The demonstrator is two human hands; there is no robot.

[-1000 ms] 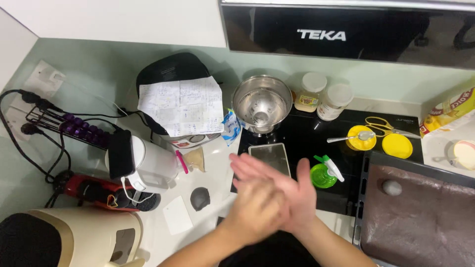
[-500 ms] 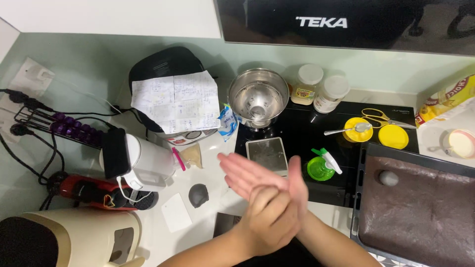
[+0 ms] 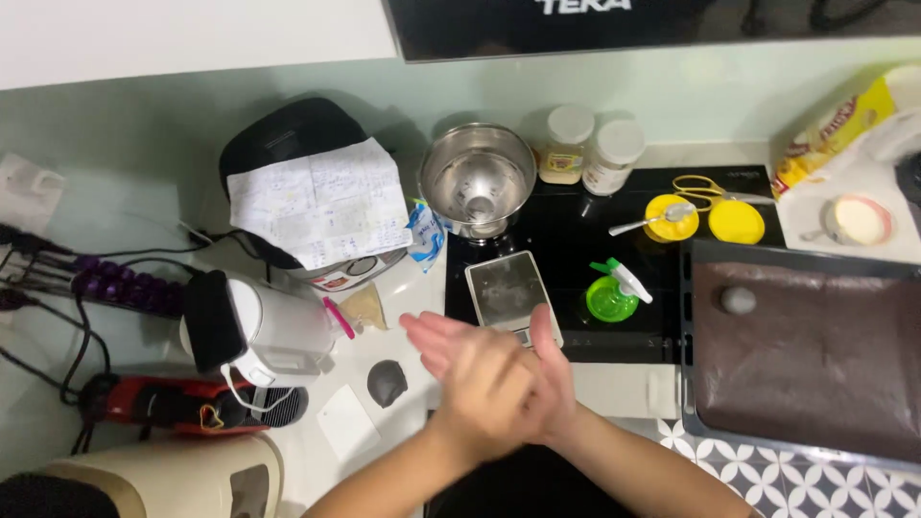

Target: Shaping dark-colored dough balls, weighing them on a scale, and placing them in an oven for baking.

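White counter [image 3: 614, 388] running under a pale green wall, black cooktop [image 3: 576, 230] set into it, patterned tile strip at the near right edge.

Left hand [image 3: 480, 379] and right hand [image 3: 547, 384] are pressing together palm to palm over the counter, fingers stretched out flat, left fingers pointing left; can't tell if anything is lying between the palms.

One dark dough ball [image 3: 387, 382] is sitting on the counter just left of the hands. One scale [image 3: 510, 290] is lying just beyond them on the cooktop. One green spray cap [image 3: 612, 295] beside it. One tray [image 3: 686, 317] at right, lined with brown sheet, carrying one grey ball [image 3: 737, 300].

Farther back: one steel bowl [image 3: 477, 178], two jars [image 3: 566, 144], two yellow lids [image 3: 737, 221], one spoon [image 3: 645, 223], one paper sheet [image 3: 321, 203] covering a black appliance.
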